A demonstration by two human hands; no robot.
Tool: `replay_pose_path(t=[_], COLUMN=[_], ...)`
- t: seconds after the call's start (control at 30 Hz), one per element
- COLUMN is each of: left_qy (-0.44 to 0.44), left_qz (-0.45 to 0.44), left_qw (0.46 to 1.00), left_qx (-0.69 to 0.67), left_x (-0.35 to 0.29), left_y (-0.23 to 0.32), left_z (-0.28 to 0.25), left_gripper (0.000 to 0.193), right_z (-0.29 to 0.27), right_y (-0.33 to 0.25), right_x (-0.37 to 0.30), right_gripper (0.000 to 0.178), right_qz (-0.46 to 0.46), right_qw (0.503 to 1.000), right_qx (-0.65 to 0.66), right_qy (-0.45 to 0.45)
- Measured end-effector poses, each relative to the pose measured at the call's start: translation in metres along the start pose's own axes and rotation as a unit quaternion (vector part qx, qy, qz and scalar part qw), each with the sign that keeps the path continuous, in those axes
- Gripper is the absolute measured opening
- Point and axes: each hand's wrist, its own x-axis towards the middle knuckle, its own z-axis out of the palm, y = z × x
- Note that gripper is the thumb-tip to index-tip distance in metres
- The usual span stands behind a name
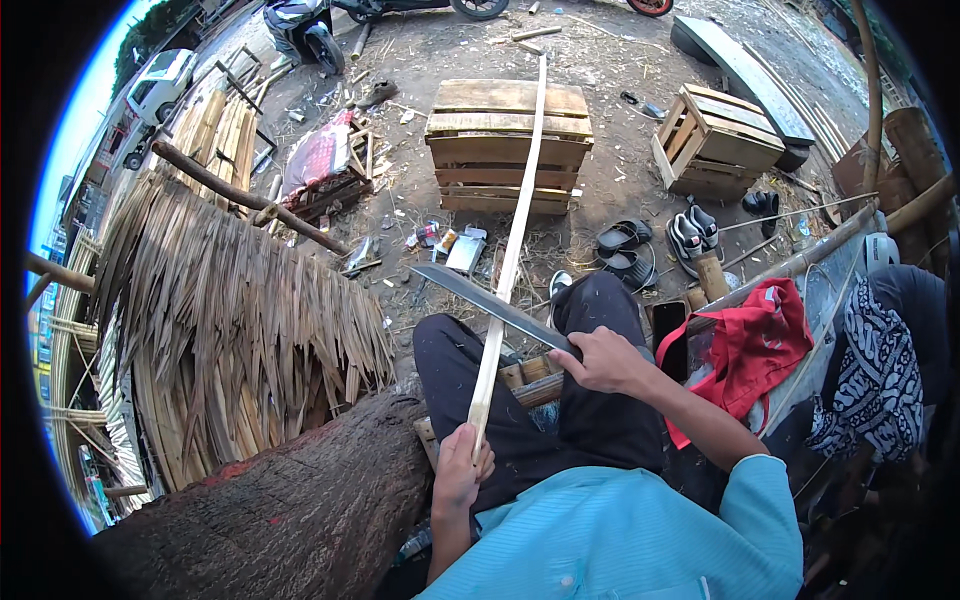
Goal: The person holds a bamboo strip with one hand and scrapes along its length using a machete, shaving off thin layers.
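Long pale strip (518, 235); grey-bladed knife (528, 322) slanting across.

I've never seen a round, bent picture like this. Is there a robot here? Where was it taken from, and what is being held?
There's no robot, just a seated person working with bare hands. The camera is worn on the person's head and looks down; its wide fisheye lens bends straight edges near the rim.

The left hand grips the near end of a long pale strip. The right hand holds a large knife, its blade crossing over the strip; whether they touch, I can't tell.

Ahead, a slatted wooden crate stands on the dirt ground, with dark sandals nearer. A red cloth item lies to the person's right.
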Motion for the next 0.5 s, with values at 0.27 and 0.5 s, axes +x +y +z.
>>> replay_pose_path(t=[0.27, 0.5], left_qy=[0.010, -0.012], left_qz=[-0.015, -0.016], left_qw=[0.999, 1.000], left_qx=[0.036, -0.013], left_x=[-0.018, -0.005], left_y=[-0.002, 0.003], left_z=[0.008, 0.011], left_gripper=[0.030, 0.032], right_z=[0.002, 0.007], right_y=[0.029, 0.013], right_x=[0.006, -0.015], right_gripper=[0.052, 0.047], right_qz=[-0.092, -0.080], right_qw=[0.989, 0.996], right_qx=[-0.065, 0.049], right_qy=[0.092, 0.014])
